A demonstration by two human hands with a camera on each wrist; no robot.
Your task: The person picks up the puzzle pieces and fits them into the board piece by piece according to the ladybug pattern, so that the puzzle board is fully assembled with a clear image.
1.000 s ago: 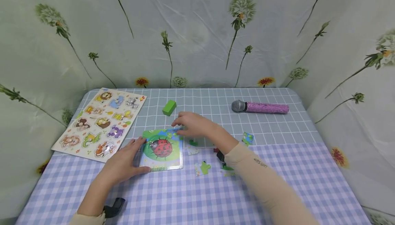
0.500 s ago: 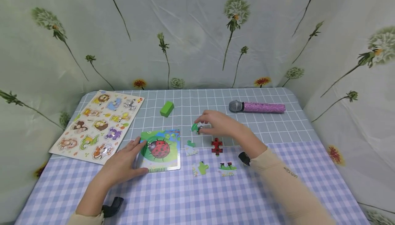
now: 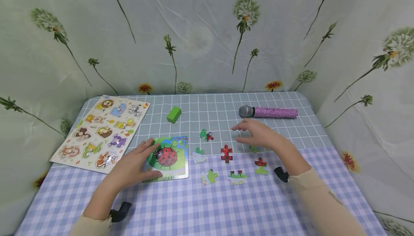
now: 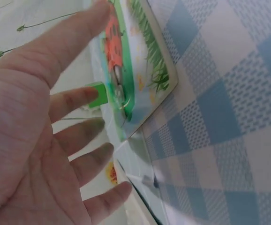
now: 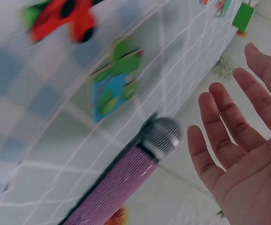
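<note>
In the head view my left hand (image 3: pixel 132 164) lies at the left side of the square ladybug picture board (image 3: pixel 176 164), thumb and fingers spread. Its fingers look straight in the left wrist view and grip nothing. Over the right part of the table my right hand (image 3: pixel 258 133) hovers with loosely extended fingers, holding nothing. Below it a blue-and-green puzzle piece (image 5: pixel 114 89) is partly hidden in the head view. Between the hands lie a green-and-red piece (image 3: pixel 206 135), a red spotted piece (image 3: pixel 226 154), a red-and-green piece (image 3: pixel 260 166) and several pieces with grass.
A pink glittery microphone (image 3: pixel 275 112) lies beyond my right hand. At the back stands a green block (image 3: pixel 174 114). An animal puzzle board (image 3: pixel 97 131) lies slanted at the left. Grey gridded and blue checked cloths (image 3: pixel 181 210) cover the table.
My right hand has moved right from the ladybug board's top corner, past the green-and-red puzzle piece, which it has let go of on the table. My left hand stays at the board.
</note>
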